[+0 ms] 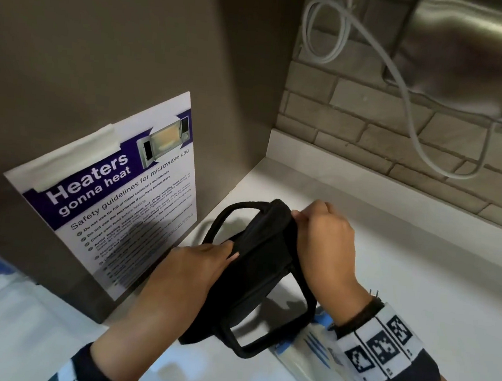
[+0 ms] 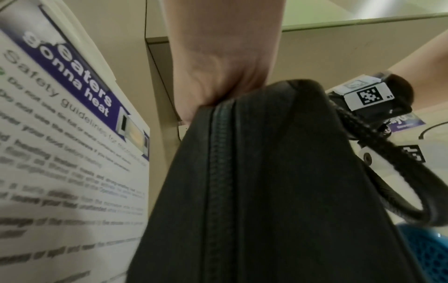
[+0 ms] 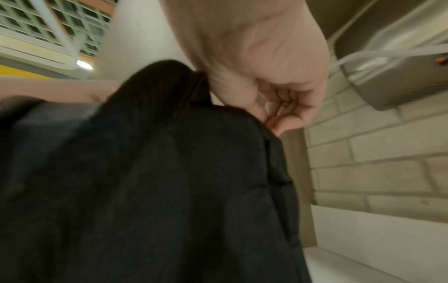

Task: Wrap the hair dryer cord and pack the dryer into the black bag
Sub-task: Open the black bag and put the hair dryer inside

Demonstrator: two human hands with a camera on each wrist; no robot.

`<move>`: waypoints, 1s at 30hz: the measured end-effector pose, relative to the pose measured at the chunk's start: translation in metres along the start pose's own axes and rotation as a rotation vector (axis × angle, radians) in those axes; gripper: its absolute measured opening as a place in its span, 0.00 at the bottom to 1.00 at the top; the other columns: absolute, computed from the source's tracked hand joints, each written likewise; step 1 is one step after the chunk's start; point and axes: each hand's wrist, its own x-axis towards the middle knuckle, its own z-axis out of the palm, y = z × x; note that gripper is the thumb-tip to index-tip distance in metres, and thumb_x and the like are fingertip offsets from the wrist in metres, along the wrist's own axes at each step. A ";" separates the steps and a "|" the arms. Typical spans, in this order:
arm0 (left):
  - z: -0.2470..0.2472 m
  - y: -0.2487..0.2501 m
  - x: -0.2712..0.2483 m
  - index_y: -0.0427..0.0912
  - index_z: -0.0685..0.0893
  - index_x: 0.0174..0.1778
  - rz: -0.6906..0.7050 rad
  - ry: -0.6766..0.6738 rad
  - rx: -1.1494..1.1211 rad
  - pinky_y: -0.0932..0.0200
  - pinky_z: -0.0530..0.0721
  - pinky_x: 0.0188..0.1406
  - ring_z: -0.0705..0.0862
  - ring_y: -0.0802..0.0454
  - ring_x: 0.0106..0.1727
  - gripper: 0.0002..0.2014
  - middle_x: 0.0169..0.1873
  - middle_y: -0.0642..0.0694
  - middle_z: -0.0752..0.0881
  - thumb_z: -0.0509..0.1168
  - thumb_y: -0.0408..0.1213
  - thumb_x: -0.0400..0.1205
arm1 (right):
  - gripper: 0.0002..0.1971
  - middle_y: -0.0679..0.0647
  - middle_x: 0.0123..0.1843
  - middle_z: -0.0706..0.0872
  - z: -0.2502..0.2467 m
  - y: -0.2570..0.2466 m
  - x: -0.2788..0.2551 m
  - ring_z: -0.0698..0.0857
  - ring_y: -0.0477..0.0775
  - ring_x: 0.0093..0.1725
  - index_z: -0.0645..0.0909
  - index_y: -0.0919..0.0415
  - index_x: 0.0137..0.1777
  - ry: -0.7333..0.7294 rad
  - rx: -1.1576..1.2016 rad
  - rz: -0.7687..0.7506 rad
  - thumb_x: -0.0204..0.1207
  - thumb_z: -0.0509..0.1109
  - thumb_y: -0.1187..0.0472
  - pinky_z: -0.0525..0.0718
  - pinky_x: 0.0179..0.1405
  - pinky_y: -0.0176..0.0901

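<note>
A black bag [image 1: 261, 270] with two strap handles is held up over the white counter [image 1: 419, 266], its zipper [image 2: 220, 172] running along the top. My left hand [image 1: 227, 250] grips the bag's left side near the top, seen close in the left wrist view [image 2: 218, 92]. At the bag's far top end my right hand [image 1: 300, 217] pinches the fabric, its fingers curled [image 3: 274, 113] against the black bag [image 3: 157, 191]. A blue and white object [image 1: 317, 354], possibly the dryer, lies below my right wrist; a blue mesh part [image 2: 431, 252] shows. No cord is visible.
A microwave safety poster [image 1: 127, 197] is taped to the grey panel close on the left. A brick wall [image 1: 370, 134] stands behind the counter, with a white cable [image 1: 404, 91] hanging from a steel appliance [image 1: 474, 49] at the upper right.
</note>
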 end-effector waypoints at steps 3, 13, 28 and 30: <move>0.000 -0.001 0.000 0.41 0.86 0.41 0.009 -0.007 0.027 0.57 0.83 0.17 0.83 0.50 0.20 0.28 0.24 0.47 0.86 0.40 0.46 0.84 | 0.10 0.60 0.31 0.84 -0.006 -0.012 -0.007 0.80 0.63 0.28 0.79 0.67 0.34 0.042 0.044 -0.082 0.75 0.72 0.64 0.67 0.29 0.40; -0.001 -0.022 -0.006 0.51 0.88 0.46 -0.172 0.030 -0.284 0.68 0.82 0.36 0.86 0.59 0.35 0.23 0.28 0.59 0.88 0.54 0.61 0.75 | 0.17 0.55 0.47 0.85 0.027 0.036 0.007 0.84 0.55 0.47 0.82 0.66 0.53 -0.704 0.448 0.441 0.75 0.72 0.50 0.86 0.49 0.47; 0.002 -0.025 -0.020 0.46 0.75 0.53 -0.630 0.225 -0.455 0.71 0.74 0.37 0.77 0.58 0.42 0.24 0.45 0.52 0.77 0.78 0.47 0.67 | 0.09 0.54 0.44 0.86 0.037 0.019 0.000 0.77 0.52 0.39 0.87 0.59 0.46 -0.341 0.083 0.114 0.78 0.67 0.55 0.68 0.37 0.39; 0.004 -0.029 -0.020 0.43 0.74 0.51 -0.723 0.160 -0.535 0.70 0.72 0.35 0.79 0.64 0.42 0.26 0.41 0.55 0.80 0.76 0.52 0.67 | 0.06 0.53 0.46 0.86 0.037 0.020 0.002 0.79 0.51 0.40 0.86 0.57 0.44 -0.326 0.128 0.134 0.76 0.69 0.58 0.68 0.33 0.37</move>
